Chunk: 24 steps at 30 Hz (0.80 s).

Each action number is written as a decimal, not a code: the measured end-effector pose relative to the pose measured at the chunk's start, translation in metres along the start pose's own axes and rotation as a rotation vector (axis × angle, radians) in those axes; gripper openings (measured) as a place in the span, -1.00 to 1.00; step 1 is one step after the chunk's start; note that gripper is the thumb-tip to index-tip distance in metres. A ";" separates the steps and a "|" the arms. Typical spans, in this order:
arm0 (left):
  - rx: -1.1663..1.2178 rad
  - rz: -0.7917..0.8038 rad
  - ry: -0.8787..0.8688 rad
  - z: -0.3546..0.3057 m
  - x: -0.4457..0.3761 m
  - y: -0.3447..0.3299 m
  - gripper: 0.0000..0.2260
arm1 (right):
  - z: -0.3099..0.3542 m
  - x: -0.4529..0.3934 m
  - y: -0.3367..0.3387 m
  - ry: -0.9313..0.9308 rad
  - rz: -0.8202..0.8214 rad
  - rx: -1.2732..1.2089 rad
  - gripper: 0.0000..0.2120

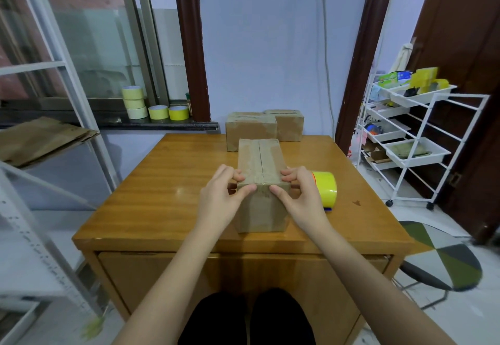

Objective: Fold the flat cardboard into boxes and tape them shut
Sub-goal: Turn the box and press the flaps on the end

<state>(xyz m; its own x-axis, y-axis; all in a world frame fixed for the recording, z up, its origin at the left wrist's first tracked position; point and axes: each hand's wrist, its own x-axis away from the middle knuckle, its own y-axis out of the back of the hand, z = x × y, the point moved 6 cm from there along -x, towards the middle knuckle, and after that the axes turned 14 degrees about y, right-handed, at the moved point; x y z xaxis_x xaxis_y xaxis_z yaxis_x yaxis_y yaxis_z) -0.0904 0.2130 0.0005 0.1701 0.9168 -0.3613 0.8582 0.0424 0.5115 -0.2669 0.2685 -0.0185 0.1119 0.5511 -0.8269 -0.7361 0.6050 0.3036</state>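
Observation:
A brown cardboard box stands folded on the wooden table, its top flaps closed along a centre seam with clear tape over it. My left hand grips the box's near left top corner, thumb pressed on the front face. My right hand grips the near right top corner the same way. A yellow tape roll in a dispenser lies on the table just right of my right hand. Two finished boxes stand at the table's far edge.
Several tape rolls sit on the window ledge at the back left. Flat cardboard lies on a shelf at left. A white wire cart stands at right, a patterned stool near the table's right corner.

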 end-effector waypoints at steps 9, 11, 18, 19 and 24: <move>0.218 0.205 0.020 0.012 -0.002 0.005 -0.86 | -0.008 -0.001 0.006 -0.034 0.114 -0.250 -0.82; 0.234 0.238 0.030 0.011 -0.001 0.007 -0.82 | -0.007 0.000 0.007 -0.050 0.135 -0.242 -0.78; -0.392 -0.008 -0.171 -0.035 0.009 0.002 -0.72 | -0.008 0.001 0.008 -0.135 0.144 -0.255 -0.73; -0.445 0.013 -0.219 -0.043 0.014 -0.009 -0.69 | -0.007 0.000 0.008 -0.152 0.134 -0.261 -0.71; -0.649 0.008 -0.330 -0.046 0.031 -0.040 -0.57 | -0.004 -0.008 0.011 -0.137 0.112 -0.223 -0.75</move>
<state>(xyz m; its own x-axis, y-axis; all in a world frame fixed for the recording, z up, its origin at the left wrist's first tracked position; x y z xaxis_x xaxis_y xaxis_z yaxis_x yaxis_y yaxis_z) -0.1416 0.2581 0.0047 0.3999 0.7552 -0.5195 0.4134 0.3573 0.8375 -0.2783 0.2688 -0.0108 0.0996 0.6893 -0.7176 -0.8760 0.4027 0.2653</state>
